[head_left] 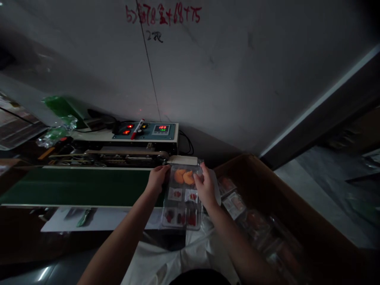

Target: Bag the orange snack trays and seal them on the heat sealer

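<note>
A clear plastic package (177, 204) is held between both hands at the right end of a green conveyor belt (89, 184). Two orange pieces lie in its upper part, small printed packets in the middle and dark red items at the bottom. My left hand (157, 180) pinches its upper left edge. On the upper right edge, my right hand (206, 186) grips with the thumb over the front and the fingers raised along the side. Behind the belt stands a sealing machine (175, 136) with lit red switches and a digital display.
A cardboard box (258, 170) on the right holds several clear packages (234, 204). On the machine lies a marker (137, 129). White paper (103, 221) and a green-handled tool (84, 218) lie below the belt. Behind, a wall (208, 79) bears writing.
</note>
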Demonstrator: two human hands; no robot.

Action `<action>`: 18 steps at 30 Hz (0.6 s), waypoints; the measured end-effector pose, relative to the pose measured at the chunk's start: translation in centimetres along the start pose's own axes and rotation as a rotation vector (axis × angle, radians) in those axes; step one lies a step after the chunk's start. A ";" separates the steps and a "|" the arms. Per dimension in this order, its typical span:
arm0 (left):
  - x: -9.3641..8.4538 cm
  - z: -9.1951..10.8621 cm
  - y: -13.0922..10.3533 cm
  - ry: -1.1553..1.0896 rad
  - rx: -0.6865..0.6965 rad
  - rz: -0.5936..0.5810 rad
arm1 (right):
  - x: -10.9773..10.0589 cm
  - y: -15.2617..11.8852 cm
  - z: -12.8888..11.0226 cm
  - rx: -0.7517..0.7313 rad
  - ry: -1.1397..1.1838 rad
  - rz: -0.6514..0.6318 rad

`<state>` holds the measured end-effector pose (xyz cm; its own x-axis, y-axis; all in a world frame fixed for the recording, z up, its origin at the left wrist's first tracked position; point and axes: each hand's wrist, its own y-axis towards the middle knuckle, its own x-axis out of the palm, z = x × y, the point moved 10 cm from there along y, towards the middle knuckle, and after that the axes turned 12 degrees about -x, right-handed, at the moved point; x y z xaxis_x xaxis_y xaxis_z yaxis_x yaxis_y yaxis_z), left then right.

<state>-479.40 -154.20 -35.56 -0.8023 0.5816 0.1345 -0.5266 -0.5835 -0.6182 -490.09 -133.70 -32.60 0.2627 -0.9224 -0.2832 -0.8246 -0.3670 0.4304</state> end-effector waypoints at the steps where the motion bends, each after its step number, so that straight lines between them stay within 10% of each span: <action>1: -0.1 0.2 0.1 -0.002 0.003 0.008 | 0.2 0.1 0.0 -0.005 -0.002 0.004; 18: -8.2 3.2 -0.3 -0.013 0.009 0.240 | 9.4 0.0 -2.9 -0.024 -0.087 -0.039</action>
<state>-473.55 -160.65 -34.04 -0.9084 0.4180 -0.0058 -0.3224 -0.7094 -0.6268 -486.19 -142.70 -32.78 0.2493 -0.8937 -0.3729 -0.8022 -0.4063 0.4374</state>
